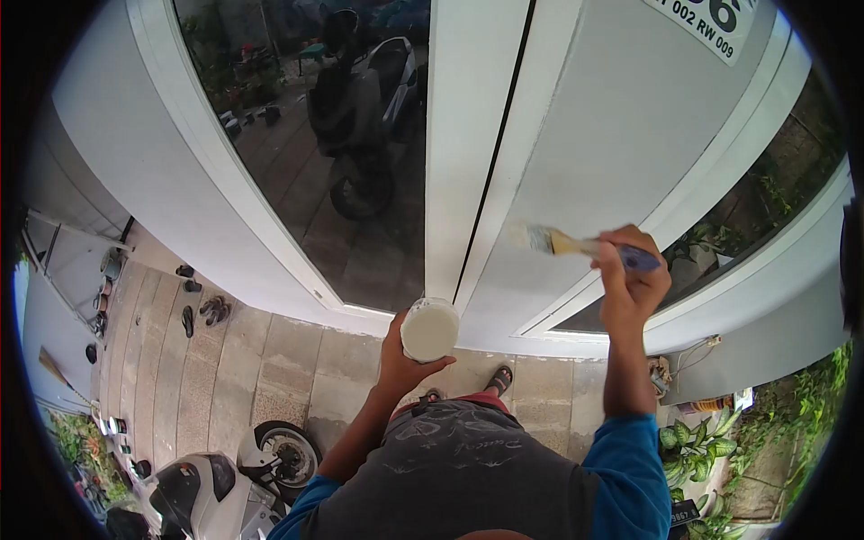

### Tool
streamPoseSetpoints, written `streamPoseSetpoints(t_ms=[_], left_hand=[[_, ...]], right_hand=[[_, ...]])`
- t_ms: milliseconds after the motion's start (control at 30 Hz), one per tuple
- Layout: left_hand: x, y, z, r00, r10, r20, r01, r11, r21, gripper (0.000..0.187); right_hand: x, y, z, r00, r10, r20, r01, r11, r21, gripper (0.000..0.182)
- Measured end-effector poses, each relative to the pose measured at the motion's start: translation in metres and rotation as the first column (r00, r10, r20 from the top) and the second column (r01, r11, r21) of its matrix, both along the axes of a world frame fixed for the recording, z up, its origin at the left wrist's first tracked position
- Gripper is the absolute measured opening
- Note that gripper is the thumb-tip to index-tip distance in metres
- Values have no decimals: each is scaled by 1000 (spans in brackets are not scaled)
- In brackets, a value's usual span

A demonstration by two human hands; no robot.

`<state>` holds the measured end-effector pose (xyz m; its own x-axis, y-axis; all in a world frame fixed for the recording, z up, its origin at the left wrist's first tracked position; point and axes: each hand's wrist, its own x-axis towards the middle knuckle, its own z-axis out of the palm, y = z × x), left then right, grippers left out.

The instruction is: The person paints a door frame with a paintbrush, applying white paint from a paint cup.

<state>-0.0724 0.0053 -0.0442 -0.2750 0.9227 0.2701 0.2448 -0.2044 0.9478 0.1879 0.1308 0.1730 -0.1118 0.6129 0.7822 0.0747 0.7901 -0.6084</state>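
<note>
My left hand (396, 360) is wrapped round a round tub of off-white paint (430, 331), held in front of my waist with its open top toward me. In my right hand (633, 274) is a paintbrush (576, 244), gripped by its purple-ended handle. Its pale bristles point left and overlap the grey door panel (594, 171) in this view. Just left of the bristles runs the white door frame (463, 135) with a dark narrow gap down it.
Dark glass (360, 243) left of the frame reflects a motorbike. A white motorbike (193, 490) stands at lower left on the paving, with several sandals (214, 309) farther up. Leafy plants (693, 445) grow at lower right. A numbered sign (711, 27) is at upper right.
</note>
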Motion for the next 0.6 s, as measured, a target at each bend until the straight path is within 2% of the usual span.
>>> streamPoseSetpoints(t_ms=[33, 100, 133, 200, 233, 300, 367, 500, 567, 600], left_hand=[[0, 1, 2, 1000, 5, 1, -5, 1000, -6, 107], [0, 3, 4, 987, -81, -140, 86, 996, 30, 111], [4, 1, 1, 988, -78, -135, 81, 997, 16, 111], [11, 6, -9, 981, -47, -188, 74, 987, 141, 125], [13, 8, -12, 982, -49, -184, 73, 989, 126, 125], [16, 13, -15, 980, -123, -157, 155, 965, 210, 131], [19, 15, -12, 980, -145, -139, 171, 964, 205, 131], [23, 29, -7, 974, -149, -171, 192, 945, 266, 131], [29, 33, -4, 976, -147, -160, 187, 942, 277, 131], [32, 36, -1, 977, -143, -160, 189, 929, 319, 132]], right_hand=[[-1, -8, -9, 1000, 5, 1, -5, 1000, -6, 9], [-6, -23, -27, 976, 1, -216, -46, 977, -206, 10], [-4, -27, -37, 986, 21, -167, -61, 969, -241, 11], [-5, -37, -49, 979, 20, -201, -86, 942, -325, 11], [-4, -42, -52, 976, 5, -218, -87, 925, -369, 11], [4, -42, -54, 964, -35, -263, -71, 920, -385, 11], [11, -41, -52, 964, -35, -263, -68, 926, -372, 11], [10, -44, -33, 960, 62, -273, -164, 915, -369, 7], [5, -41, -23, 984, 172, 39, -157, 957, -243, 6], [-2, -41, -17, 978, 178, 105, -155, 968, -195, 10]])
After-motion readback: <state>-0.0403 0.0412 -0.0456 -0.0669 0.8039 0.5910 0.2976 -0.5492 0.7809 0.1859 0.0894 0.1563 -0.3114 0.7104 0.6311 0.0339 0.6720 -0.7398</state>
